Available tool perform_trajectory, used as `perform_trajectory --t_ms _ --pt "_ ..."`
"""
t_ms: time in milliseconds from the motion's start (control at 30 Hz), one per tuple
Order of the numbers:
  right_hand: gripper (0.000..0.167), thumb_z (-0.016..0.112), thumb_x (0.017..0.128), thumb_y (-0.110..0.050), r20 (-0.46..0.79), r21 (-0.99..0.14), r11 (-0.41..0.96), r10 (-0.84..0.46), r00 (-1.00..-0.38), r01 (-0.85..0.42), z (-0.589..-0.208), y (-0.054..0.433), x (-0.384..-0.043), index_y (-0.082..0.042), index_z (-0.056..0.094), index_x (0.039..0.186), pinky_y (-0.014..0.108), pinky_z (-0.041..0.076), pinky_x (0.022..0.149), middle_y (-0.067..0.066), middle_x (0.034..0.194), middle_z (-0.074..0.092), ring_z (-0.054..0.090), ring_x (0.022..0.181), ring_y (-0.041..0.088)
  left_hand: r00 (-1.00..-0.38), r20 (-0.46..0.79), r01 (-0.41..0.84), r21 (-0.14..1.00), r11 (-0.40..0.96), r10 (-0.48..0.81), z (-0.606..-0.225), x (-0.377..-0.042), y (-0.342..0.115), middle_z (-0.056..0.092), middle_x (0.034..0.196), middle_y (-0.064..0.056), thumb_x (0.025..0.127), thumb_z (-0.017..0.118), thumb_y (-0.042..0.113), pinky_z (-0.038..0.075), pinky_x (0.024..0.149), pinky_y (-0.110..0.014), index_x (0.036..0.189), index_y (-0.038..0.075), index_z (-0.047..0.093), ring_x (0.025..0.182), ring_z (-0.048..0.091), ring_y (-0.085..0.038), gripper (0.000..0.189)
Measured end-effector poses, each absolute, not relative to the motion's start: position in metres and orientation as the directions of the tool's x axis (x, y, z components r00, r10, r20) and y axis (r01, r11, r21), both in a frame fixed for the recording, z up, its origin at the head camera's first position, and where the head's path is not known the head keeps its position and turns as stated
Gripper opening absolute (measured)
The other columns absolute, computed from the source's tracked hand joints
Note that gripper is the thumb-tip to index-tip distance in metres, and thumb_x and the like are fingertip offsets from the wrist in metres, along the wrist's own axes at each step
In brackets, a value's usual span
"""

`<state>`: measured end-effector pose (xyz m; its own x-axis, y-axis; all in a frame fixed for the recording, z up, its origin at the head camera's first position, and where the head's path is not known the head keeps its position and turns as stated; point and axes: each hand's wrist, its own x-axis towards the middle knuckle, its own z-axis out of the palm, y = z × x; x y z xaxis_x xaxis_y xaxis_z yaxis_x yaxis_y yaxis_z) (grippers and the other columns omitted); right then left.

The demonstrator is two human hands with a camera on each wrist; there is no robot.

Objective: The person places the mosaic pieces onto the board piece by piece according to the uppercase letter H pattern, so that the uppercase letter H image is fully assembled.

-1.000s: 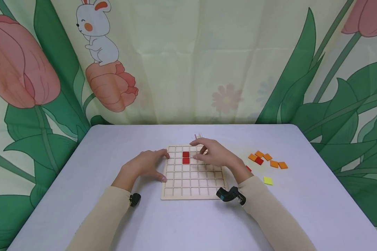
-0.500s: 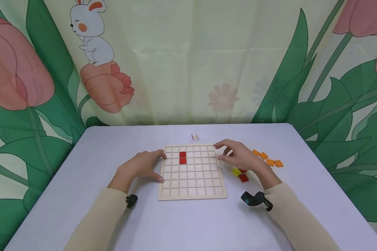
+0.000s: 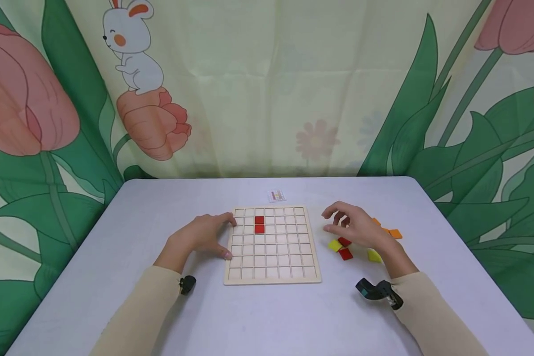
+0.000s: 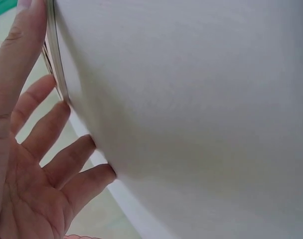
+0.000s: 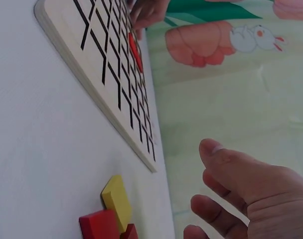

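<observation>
A square wooden grid board (image 3: pixel 273 272) lies on the table, with two red tiles (image 3: pixel 259 224) one above the other in its upper left part. At its left edge my left hand (image 3: pixel 200 235) rests with thumb and fingertips spread along the side; the left wrist view shows the thumb (image 4: pixel 17 59) against the edge. My right hand (image 3: pixel 356 227) hovers right of the board, fingers loosely bent, holding nothing. Below it lie a yellow tile (image 3: pixel 335 245) and two red tiles (image 3: pixel 345 253). Orange tiles (image 3: pixel 395 234) are partly hidden behind that hand.
A small printed card (image 3: pixel 276 196) lies behind the board. Another yellow tile (image 3: pixel 374 255) sits beside the right wrist. A patterned curtain (image 3: pixel 249 99) hangs behind the table's far edge.
My right hand has moved right, from above the board to over the loose tiles. The left hand stays at the board's edge. The two red tiles on the board have not moved.
</observation>
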<state>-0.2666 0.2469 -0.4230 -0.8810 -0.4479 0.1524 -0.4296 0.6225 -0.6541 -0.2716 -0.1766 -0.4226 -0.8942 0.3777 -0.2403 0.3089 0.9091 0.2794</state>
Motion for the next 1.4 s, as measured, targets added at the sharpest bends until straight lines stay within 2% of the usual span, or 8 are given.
perform_trajectory --t_ms 200,467,733,1033,1200,1400 --pt "0.032 0.079 0.092 -0.021 0.132 -0.628 0.667 -0.416 -0.9 -0.401 -0.427 0.266 -0.257 -0.013 0.068 0.121 0.032 0.055 0.079 0.007 0.117 0.07 0.06 0.095 0.019 -0.886 -0.241 0.321 0.296 0.9 0.395 -0.421 -0.274 -0.172 0.065 0.125 -0.003 0.06 0.096 0.057 0.052 0.095 -0.048 0.131 0.037 0.053 0.112 0.06 -0.026 0.085" --pt "0.034 0.079 0.091 -0.015 0.138 -0.602 0.684 -0.421 -0.897 -0.413 -0.429 0.283 -0.255 -0.014 0.069 0.124 0.03 0.054 0.078 0.003 0.112 0.072 0.059 0.094 0.02 -0.889 -0.249 0.317 0.271 0.909 0.385 -0.417 -0.274 -0.172 0.066 0.125 -0.006 0.06 0.096 0.056 0.052 0.095 -0.05 0.133 0.034 0.053 0.111 0.062 -0.029 0.087" --pt "0.039 0.08 0.087 -0.005 0.099 -0.643 0.653 -0.448 -0.889 -0.4 -0.439 0.295 -0.26 -0.012 0.069 0.123 0.024 0.05 0.073 -0.001 0.105 0.073 0.058 0.089 0.021 -0.897 -0.26 0.285 0.277 0.918 0.357 -0.416 -0.271 -0.178 0.064 0.131 -0.006 0.06 0.096 0.056 0.052 0.097 -0.05 0.133 0.035 0.053 0.115 0.06 -0.028 0.088" --pt "0.043 0.085 0.084 -0.011 0.082 -0.64 0.654 -0.465 -0.882 -0.404 -0.438 0.301 -0.257 -0.013 0.07 0.124 0.025 0.048 0.072 -0.002 0.104 0.071 0.057 0.088 0.022 -0.898 -0.257 0.273 0.308 0.911 0.356 -0.42 -0.269 -0.178 0.06 0.141 -0.006 0.061 0.095 0.056 0.05 0.104 -0.051 0.136 0.034 0.053 0.126 0.058 -0.03 0.089" --pt "0.042 0.086 0.084 -0.011 0.111 -0.643 0.616 -0.512 -0.852 -0.455 -0.44 0.303 -0.255 -0.011 0.07 0.123 0.025 0.049 0.069 0.0 0.102 0.07 0.057 0.08 0.02 -0.899 -0.26 0.273 0.299 0.914 0.354 -0.421 -0.269 -0.178 0.061 0.14 -0.006 0.061 0.095 0.056 0.05 0.103 -0.051 0.136 0.033 0.053 0.124 0.059 -0.029 0.089" --pt "0.043 0.086 0.084 -0.015 0.092 -0.644 0.624 -0.511 -0.854 -0.443 -0.442 0.304 -0.254 -0.013 0.071 0.124 0.024 0.049 0.067 -0.003 0.103 0.07 0.056 0.076 0.014 -0.893 -0.257 0.289 0.301 0.909 0.369 -0.419 -0.27 -0.178 0.061 0.14 -0.006 0.06 0.095 0.057 0.05 0.103 -0.051 0.135 0.033 0.053 0.124 0.059 -0.029 0.089"
